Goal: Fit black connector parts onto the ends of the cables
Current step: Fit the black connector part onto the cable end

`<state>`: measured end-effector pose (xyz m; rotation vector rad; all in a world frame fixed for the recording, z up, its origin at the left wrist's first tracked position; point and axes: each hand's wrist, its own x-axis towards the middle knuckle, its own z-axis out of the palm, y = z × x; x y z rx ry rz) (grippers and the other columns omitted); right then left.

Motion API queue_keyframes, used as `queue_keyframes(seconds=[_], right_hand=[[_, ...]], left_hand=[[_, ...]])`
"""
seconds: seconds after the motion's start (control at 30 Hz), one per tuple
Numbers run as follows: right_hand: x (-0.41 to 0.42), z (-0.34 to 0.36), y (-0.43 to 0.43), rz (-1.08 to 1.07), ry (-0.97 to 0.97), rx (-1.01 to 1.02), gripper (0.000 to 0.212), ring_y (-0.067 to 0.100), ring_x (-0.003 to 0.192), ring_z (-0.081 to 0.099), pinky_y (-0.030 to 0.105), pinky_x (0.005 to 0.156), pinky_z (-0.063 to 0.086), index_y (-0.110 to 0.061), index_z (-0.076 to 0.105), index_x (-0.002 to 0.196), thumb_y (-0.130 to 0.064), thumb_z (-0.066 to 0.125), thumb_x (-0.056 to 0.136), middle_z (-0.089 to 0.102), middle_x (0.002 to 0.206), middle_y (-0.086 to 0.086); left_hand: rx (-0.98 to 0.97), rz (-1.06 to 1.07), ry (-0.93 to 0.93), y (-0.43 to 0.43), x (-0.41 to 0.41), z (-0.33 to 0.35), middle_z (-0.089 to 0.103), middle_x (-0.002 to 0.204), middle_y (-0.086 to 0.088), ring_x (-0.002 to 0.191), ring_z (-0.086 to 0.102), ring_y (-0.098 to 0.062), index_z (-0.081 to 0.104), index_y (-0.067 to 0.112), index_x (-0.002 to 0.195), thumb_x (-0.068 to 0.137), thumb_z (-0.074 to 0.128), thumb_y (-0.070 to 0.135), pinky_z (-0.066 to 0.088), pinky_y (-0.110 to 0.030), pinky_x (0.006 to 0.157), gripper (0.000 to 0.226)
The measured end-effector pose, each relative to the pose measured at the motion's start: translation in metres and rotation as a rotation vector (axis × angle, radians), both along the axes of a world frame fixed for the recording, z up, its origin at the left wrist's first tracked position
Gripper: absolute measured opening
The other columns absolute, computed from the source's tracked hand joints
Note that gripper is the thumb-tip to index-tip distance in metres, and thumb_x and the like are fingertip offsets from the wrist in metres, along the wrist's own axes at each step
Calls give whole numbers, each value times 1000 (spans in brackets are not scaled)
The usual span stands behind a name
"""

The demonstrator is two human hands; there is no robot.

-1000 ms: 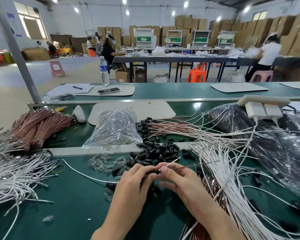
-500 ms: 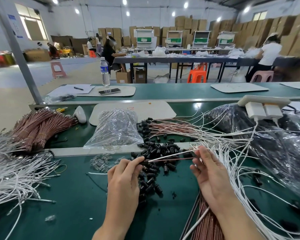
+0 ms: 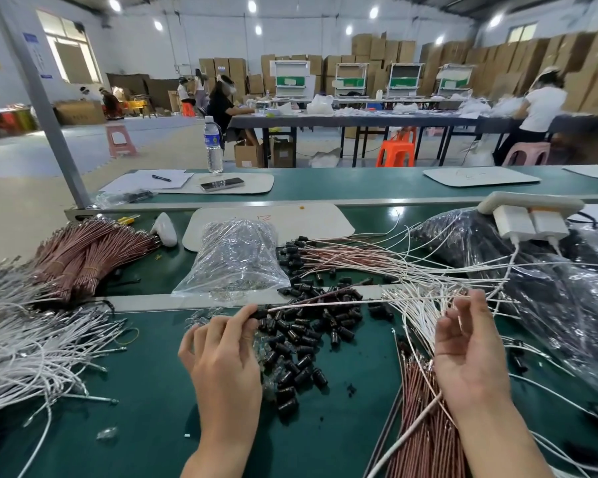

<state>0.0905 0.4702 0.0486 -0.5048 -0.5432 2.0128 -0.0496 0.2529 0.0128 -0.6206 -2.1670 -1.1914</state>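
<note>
Cables lie in heaps across the green workbench (image 3: 145, 426): a tangle of white cables (image 3: 32, 346) at the left, a tied copper-coloured bundle (image 3: 83, 257) behind it, and a fan of mixed cables (image 3: 425, 312) at the right, spreading beside a dark plastic bag (image 3: 549, 305). A clear bag (image 3: 235, 260) sits near the middle, its front edge on a metal strip (image 3: 145, 301). Just in front of that strip lies a pile of black connector parts (image 3: 304, 339), between the two hands. The left hand (image 3: 225, 360) is at the pile's left edge, and the right hand (image 3: 470, 360) is held palm up over the right-hand cables, its fingers loose and spread, gripping nothing plainly. One thin cable (image 3: 342, 302) stretches across above the pile, from the left hand to the right fingertips. At its left end sits a black connector (image 3: 260, 312), pinched between the left thumb and forefinger
</note>
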Motion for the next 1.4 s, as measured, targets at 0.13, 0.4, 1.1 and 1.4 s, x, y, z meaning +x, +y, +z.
queue_keyframes(seconds=[0.13,0.4,1.1,1.4], right_hand=[[6,1,4,5,144,-64,24,0,86,71,11,69,55,-18,73,106,-30,75,86,76,100,-7],[-22,-2,-46,660,-284,424,30,20,80,74,22,58,58,-17,79,96,-42,72,82,76,110,12],[-39,-16,-59,438,-333,290,24,18,79,76,22,57,58,-10,80,95,-25,72,79,77,97,15],[-39,-17,-62,468,-371,337,24,20,83,76,23,60,58,-16,82,96,-30,73,79,76,103,14]], left_hand=[[99,-42,-124,0,-2,0,64,93,11,92,48,-11,72,18,120,97,48,27,30,-30,100,34],[293,-300,-298,8,6,3,61,98,21,104,55,-11,67,42,112,98,56,22,40,-13,89,27],[26,-390,-261,13,21,-5,58,106,33,106,55,-4,60,49,102,96,48,54,48,-33,90,14],[3,-385,-294,12,22,-5,59,105,34,108,52,1,60,50,101,94,45,61,43,-24,88,20]])
